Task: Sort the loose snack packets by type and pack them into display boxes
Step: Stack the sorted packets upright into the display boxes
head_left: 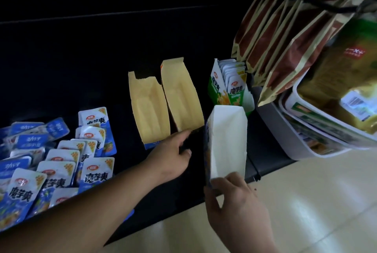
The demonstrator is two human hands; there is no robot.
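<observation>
Several loose blue-and-white snack packets (61, 163) lie heaped at the left on a dark surface (102, 69). Two empty display boxes with yellowish insides stand side by side, one (150, 113) left of the other (182, 97). My left hand (173, 156) reaches to the near end of the right-hand one, fingers curled at its lower edge. My right hand (234, 201) grips the near end of a white-sided display box (227, 140), held upright. A green display box (226, 85) behind it is filled with green packets.
Brown and tan snack bags (285, 34) hang in a row at the upper right. Below them white tubs (318, 130) hold a large green-gold bag (346, 69). A pale tiled floor (316, 201) lies past the dark surface's near right edge.
</observation>
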